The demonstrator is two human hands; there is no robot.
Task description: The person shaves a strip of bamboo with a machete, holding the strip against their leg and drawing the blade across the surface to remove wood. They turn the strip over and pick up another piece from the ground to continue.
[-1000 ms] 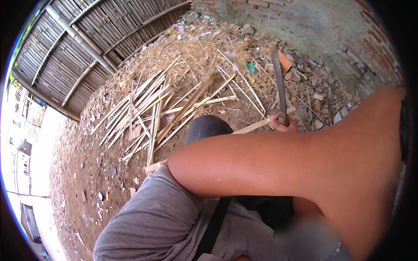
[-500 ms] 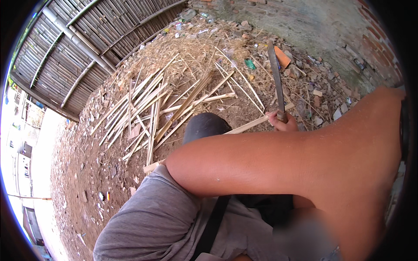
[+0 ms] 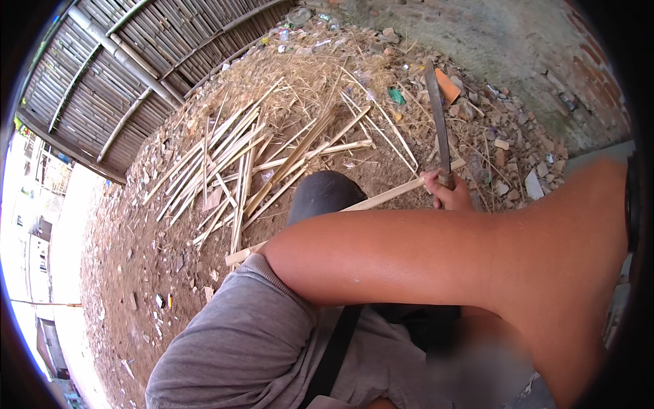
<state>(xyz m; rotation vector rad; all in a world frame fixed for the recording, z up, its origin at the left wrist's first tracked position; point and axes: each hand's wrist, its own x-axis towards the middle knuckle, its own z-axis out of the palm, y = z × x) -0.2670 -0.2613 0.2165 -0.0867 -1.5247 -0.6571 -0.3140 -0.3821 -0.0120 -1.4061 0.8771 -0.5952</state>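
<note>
Right of centre, my right hand [image 3: 451,195] is closed round the handle of a machete [image 3: 437,112]. Its long dark blade points up and away, slightly to the left. The machete crosses a pale, flat split-bamboo slat [image 3: 387,197] just where my fingertips touch the slat. That slat slants from the right hand down to the left, partly hidden by a large bare limb of mine [image 3: 381,255] that spans the picture. This limb also covers the right wrist. Nowhere does my left hand show.
Several split-bamboo slats [image 3: 231,160] lie heaped on the dirt ahead. A dark rounded shape [image 3: 325,193] stands beside the held slat. Beyond are straw [image 3: 306,78], rubble and an orange tile piece [image 3: 447,87]. A bamboo fence [image 3: 75,75] and a brick wall [image 3: 477,41] border the ground.
The picture has shifted slightly. My right hand has turned a little on the handle, showing more of the thumb side; machete and slat keep nearly the same places.
</note>
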